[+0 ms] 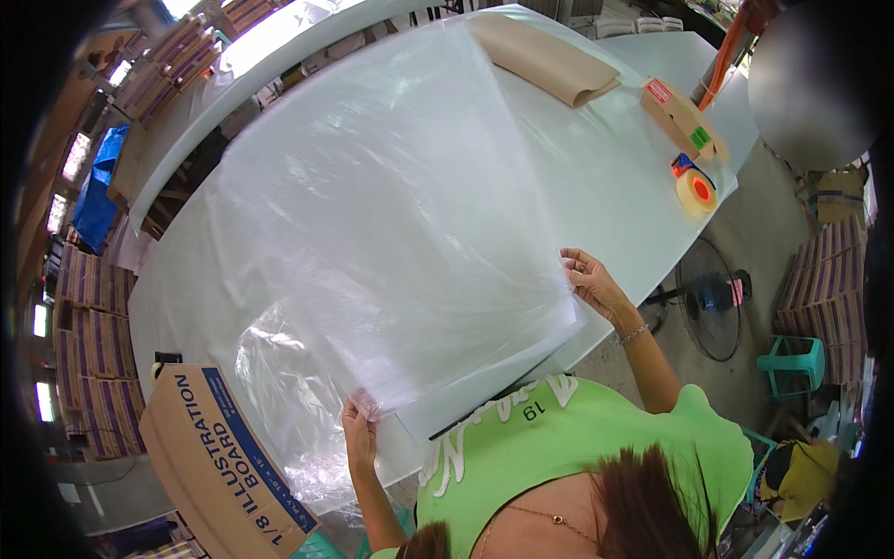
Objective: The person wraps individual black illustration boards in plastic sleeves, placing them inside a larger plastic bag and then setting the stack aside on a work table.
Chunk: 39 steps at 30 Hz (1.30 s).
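Tabletop: long white tabletop (596,177), running away from the person; a second white one stands beyond it to the left.
Plastic sheet: large clear plastic sheet (391,214) spread flat over most of the tabletop, its near corner overhanging the near edge; a crumpled mass of the same film hangs below that edge on the left.
Cardboard box: brown box with blue lettering (214,456) at lower left, below the tabletop edge, just beside the hanging film.
Brown paper: folded brown paper (545,61) at the far end, touching the sheet's far edge.
Small carton: narrow brown carton (684,121) at the right end, well apart from the sheet.
Tape: roll of tape (696,193) just beside that carton, near the tabletop edge.
Left hand: left hand (359,430) closed, pinching the sheet's near corner.
Right hand: right hand (589,279) fingers bent onto the sheet's right corner; whether it grips or only presses, I cannot tell.
Risk: uneven pull between the hands could skew or crease the thin film; the hanging film could snag on the box; a loose pinch could let the corner slip.
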Motion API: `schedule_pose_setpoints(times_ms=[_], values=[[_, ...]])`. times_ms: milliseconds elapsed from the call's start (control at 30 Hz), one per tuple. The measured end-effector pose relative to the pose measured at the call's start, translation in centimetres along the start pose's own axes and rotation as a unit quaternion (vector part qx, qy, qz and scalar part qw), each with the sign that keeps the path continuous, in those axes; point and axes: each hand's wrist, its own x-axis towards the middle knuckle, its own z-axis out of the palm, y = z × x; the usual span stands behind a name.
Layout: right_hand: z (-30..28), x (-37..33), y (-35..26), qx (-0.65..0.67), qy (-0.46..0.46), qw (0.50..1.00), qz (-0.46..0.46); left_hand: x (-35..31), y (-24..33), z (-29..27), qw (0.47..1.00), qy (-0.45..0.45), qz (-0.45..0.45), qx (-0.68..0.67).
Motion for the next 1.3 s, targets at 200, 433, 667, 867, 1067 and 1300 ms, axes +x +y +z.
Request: schedule_pose_setpoints(times_ms=[200,433,667,867,1067,1300], values=[[-0.7,-5.6,-0.4,-0.067,0.036,0.995,0.064,-4.4,0.0,-0.3,0.993,-0.017,-0.030,0.109],[-3.2,-12.4,2.5,-0.076,0.058,0.982,0.162,-9.8,-1.5,-2.2,0.984,-0.034,-0.117,0.132],[-4.3,-13.8,4.3,-0.148,0.064,0.982,0.096,-11.2,-1.0,0.4,0.969,0.063,-0.055,0.233],[-0.8,-12.8,5.7,-0.158,0.036,0.982,0.093,-10.9,-1.5,3.1,0.950,-0.031,0.023,0.310],[-3.1,-12.0,2.4,-0.182,0.142,0.972,-0.044,-10.0,-2.1,9.2,0.933,-0.024,0.093,0.347],[-17.5,-9.2,-1.4,-0.204,0.229,0.950,-0.062,-7.5,-3.0,18.6,0.914,-0.089,0.077,0.388]])
